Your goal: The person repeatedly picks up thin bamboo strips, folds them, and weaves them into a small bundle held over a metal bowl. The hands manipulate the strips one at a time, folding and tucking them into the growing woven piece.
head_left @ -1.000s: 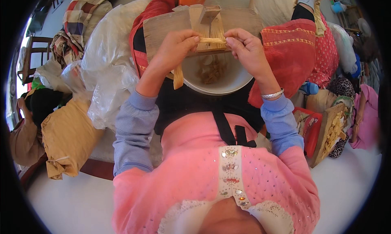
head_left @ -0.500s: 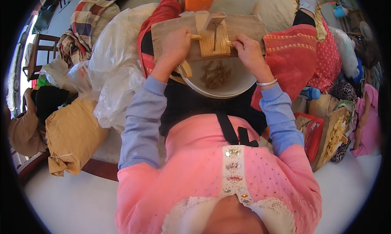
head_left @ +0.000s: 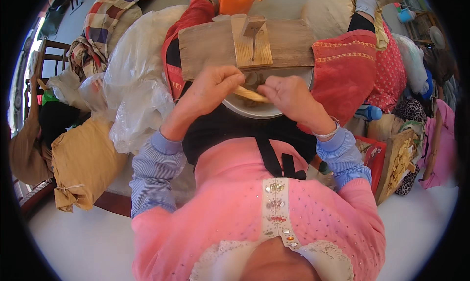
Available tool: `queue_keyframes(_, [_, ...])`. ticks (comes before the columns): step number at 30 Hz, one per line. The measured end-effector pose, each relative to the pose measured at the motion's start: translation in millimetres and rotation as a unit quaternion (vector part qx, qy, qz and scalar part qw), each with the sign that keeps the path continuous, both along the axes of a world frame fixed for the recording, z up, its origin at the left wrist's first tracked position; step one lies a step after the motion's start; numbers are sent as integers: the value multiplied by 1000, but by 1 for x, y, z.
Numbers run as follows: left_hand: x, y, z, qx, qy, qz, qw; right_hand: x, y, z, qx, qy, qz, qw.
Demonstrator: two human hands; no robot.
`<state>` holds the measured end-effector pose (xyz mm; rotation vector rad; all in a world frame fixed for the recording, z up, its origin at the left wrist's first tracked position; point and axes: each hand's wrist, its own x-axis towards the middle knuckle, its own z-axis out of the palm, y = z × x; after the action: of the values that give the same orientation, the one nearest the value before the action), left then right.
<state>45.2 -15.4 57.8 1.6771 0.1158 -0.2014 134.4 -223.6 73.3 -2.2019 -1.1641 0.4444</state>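
A yellowish strip (head_left: 251, 94) spans the gap between the hands, over the pale bowl (head_left: 253, 114) and bodyward of the wooden board (head_left: 289, 42), its long axis slanting downward from the pinching left hand (head_left: 213, 89) to the equally near, pinching right hand (head_left: 294, 99).

You wear a pink top (head_left: 215, 217) dotted with small studs, its pale front band (head_left: 276, 207) set with shiny gems — and a whitish lace collar (head_left: 220, 261). Your blue oversleeves (head_left: 155, 171) are finely striped, with plain cuffs (head_left: 165, 141); a silvery bracelet (head_left: 328, 130) circles your right wrist — black ties (head_left: 268, 156) hang at your waist.
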Motion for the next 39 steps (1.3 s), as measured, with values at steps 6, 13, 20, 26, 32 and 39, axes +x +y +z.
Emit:
queue_keyframes(6, [-3, -56, 2, -156, -131, 93, 975, -43, -7, 49, 281, 493, -34, 823])
queue_keyframes(13, [-5, -84, -9, -373, 13, 124, 919, -16, 10, -16, 184, -85, -174, 964])
queue_keyframes(20, [-17, -67, -39, 387, -256, 87, 882, -24, -10, -56, 95, 96, -163, 977])
queue_keyframes(26, [-21, -76, -56, 241, -261, 99, 930, -45, -12, -71, 283, 677, -233, 638])
queue_keyframes(32, [-16, -74, -15, 134, -224, 50, 964, -39, -15, -52, 281, 536, -182, 774])
queue_keyframes(39, [4, -87, -34, -29, -76, 190, 978, -32, -3, -41, 259, -45, -177, 949])
